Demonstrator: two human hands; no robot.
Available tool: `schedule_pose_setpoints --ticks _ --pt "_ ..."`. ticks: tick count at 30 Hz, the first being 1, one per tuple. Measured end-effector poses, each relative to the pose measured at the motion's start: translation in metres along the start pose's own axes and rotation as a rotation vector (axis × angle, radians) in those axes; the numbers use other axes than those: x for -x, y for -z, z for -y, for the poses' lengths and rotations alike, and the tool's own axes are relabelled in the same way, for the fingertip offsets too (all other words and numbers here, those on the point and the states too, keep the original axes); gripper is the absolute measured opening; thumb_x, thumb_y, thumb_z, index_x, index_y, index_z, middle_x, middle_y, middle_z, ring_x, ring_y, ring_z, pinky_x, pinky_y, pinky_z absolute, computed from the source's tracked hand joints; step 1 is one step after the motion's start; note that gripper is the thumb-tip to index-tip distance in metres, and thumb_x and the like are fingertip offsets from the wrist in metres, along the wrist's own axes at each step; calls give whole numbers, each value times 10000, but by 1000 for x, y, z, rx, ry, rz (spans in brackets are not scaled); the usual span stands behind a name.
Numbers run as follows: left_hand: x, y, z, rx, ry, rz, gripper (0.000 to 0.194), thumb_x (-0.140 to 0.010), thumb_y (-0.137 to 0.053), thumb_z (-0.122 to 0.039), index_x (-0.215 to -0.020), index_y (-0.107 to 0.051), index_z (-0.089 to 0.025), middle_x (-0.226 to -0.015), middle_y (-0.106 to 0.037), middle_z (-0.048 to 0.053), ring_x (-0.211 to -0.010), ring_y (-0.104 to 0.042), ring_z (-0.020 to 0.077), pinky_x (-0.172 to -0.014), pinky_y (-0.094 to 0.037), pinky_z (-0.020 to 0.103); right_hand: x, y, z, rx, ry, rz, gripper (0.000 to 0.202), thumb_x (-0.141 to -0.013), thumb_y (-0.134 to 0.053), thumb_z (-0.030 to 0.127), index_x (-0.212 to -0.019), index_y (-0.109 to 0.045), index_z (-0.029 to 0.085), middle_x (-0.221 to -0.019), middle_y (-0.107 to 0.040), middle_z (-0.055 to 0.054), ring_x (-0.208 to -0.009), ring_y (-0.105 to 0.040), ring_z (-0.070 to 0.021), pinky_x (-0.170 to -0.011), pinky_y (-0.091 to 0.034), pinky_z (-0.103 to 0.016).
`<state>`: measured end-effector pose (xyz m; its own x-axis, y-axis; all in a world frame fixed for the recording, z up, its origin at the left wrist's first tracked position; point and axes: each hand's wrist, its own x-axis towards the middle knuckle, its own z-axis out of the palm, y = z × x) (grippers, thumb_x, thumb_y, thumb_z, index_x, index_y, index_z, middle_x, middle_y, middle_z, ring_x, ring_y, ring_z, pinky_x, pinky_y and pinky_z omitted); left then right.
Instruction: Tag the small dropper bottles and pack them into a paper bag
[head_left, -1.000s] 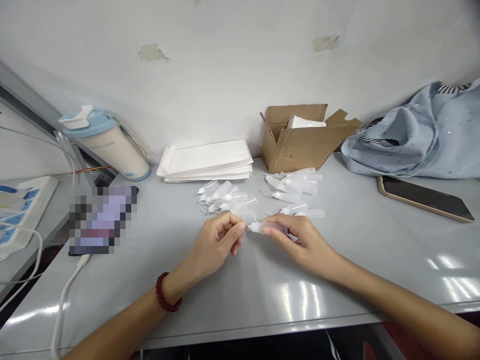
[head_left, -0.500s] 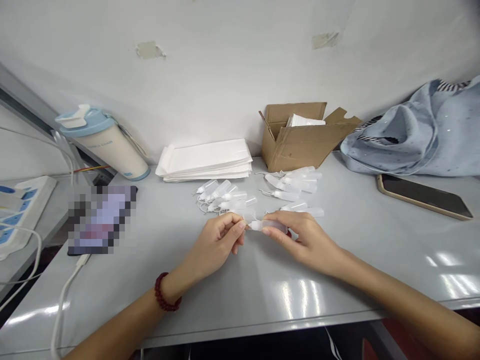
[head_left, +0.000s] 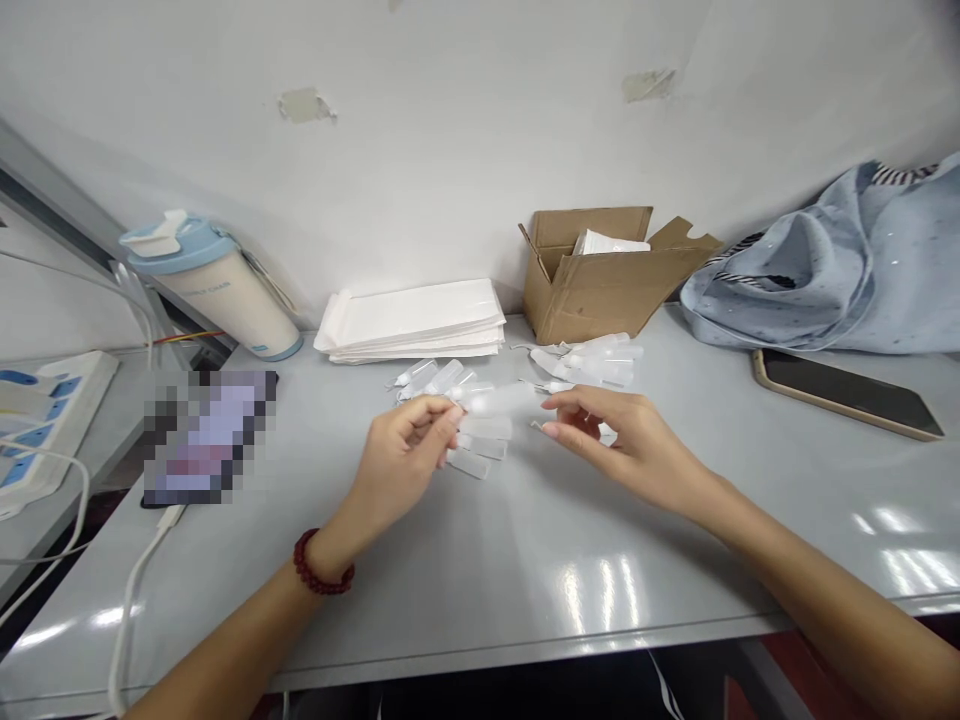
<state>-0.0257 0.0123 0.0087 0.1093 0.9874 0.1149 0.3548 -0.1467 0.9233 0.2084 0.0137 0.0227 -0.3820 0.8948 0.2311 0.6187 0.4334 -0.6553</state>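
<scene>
A glossy grey worktop (head_left: 450,600) carries two loose clusters of translucent squeeze bottles, one (head_left: 444,376) in front of a stack of white envelopes (head_left: 412,318), the other (head_left: 609,362) before an open cardboard box (head_left: 592,300). A blue-lidded tumbler (head_left: 236,300) and a cabled phone (head_left: 210,440) occupy the left; a pale blue cloth bag (head_left: 825,280) and a dark-screened smartphone (head_left: 847,393), the right.

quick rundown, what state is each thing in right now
Left hand: pinching a small bottle by one end
Right hand: grip parted
Other bottles: lying on their sides
Cardboard box: open
Tumbler: lid on
White packets: stacked flat
Phone at left: screen lit, pixelated
Phone at right: screen dark
Blue fabric bag: slumped
</scene>
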Motion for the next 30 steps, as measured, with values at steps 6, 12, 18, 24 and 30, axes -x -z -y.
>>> schedule_pose_setpoints --ticks 6,12,18,24,30 --pt "-20 14 18 -42 -30 -329 173 -829 -570 -326 -810 -609 -158 -577 -522 -38 -458 -443 77 -464 -377 201 -4 14 -14 113 22 -36 212 -887 -514 349 -935 -627 176 -759 -648 -45 -658 -568 -148 -577 -434 -270" --pt "-22 11 25 -180 59 -223 261 -815 -561 -394 -812 -634 -144 -620 -572 -10 -502 -487 105 -496 -383 220 -10 26 -33 321 -95 145 212 -873 -511 344 -836 -643 182 -745 -651 -39 -630 -562 -151 -575 -405 -282" --pt "-22 13 27 -199 101 -263 283 -799 -559 -392 -919 -620 -143 -644 -593 -6 -510 -511 124 -504 -389 234 -10 40 -51 392 -198 210 284 -778 -602 454 -854 -651 184 -740 -640 -47 -637 -576 -172 -541 -392 -273" --pt "-17 8 20 -85 20 -314 240 -810 -556 -329 -990 -531 -172 -662 -544 -39 -511 -498 100 -519 -402 218 -7 45 -62 434 -230 248 268 -714 -667 418 -885 -660 211 -759 -622 -41 -672 -574 -188 -560 -397 -280" --pt "-6 0 10 -103 -12 -253 217 -832 -537 -301 -1018 -514 -193 -695 -538 -37 -514 -472 95 -488 -386 209 -7 41 -59 457 -250 282 151 -717 -652 310 -836 -632 218 -742 -613 -30 -632 -557 -171 -536 -381 -271"
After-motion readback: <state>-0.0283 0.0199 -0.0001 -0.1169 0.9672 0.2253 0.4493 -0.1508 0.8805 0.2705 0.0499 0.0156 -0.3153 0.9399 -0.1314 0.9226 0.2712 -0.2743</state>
